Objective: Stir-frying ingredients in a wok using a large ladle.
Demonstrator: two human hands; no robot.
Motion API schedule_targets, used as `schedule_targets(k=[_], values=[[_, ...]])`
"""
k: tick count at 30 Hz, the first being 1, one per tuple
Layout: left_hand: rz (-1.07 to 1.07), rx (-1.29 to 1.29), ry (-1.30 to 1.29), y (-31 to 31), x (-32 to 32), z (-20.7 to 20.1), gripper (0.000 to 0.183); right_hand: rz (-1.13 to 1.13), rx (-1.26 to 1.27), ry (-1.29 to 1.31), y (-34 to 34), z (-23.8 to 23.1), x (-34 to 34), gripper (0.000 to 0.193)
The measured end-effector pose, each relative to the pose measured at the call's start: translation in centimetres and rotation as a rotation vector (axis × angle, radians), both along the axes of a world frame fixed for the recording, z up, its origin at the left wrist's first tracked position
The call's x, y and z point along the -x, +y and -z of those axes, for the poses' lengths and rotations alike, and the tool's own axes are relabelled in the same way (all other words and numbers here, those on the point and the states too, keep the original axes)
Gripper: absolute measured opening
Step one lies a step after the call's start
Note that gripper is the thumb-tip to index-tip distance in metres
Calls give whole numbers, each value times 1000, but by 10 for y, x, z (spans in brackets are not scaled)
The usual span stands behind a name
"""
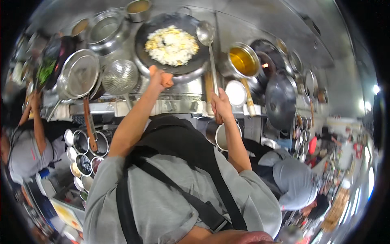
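The fingers of the right hand wrap the lower shaft of a long ladle, just past twelve o'clock from the wearer's chest; the long handle seems to let the forearm stay well back from the heat. Those of the left hand, toward eleven, are curled around a folded orange cloth against the near rim of a dark wok. The cloth probably guards the skin from hot metal, and the grip likely steadies the pan.

Just beyond the hands, the wok sits a little before twelve. White rice mixed with yellow bits is heaped in its middle, where the curved sides would naturally gather it. The ladle's bowl is at the wok's two o'clock edge, clear of the rice; whether it touches the rim I cannot tell.

A perforated skimmer lies at the wok's eight o'clock, and a steel pot of golden oil stands near three, both presumably set close for easy reach. Farther off, toward the wok's half past ten, is a small pot.
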State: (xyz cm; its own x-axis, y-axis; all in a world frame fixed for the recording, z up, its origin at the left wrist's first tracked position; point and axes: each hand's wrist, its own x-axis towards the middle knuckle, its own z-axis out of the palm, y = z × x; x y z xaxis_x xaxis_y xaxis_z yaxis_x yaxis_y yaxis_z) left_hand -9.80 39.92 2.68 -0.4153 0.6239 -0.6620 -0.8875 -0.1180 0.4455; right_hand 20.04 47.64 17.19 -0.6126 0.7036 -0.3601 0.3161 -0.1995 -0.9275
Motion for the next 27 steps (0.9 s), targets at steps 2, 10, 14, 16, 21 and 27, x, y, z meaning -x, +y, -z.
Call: schedule_targets(k=[2, 10, 14, 16, 21, 27], values=[[4, -12, 10, -6, 7, 3, 9, 121, 328, 254, -6, -45, -13, 23], [12, 58, 28, -9, 2, -12, 15, 406, 70, 114, 34, -69, -83, 20], [58, 39, 37, -9, 1, -7, 15, 431, 78, 42, 41, -51, -95, 20], [45, 61, 41, -9, 0, -5, 14, 452, 74, 18, 37, -48, -94, 20], [52, 52, 32, -11, 2, 0, 16, 469, 162, 129, 31, -49, -94, 21], [70, 91, 34, -11, 1, -5, 18, 507, 206, 141, 27, -52, -95, 23]])
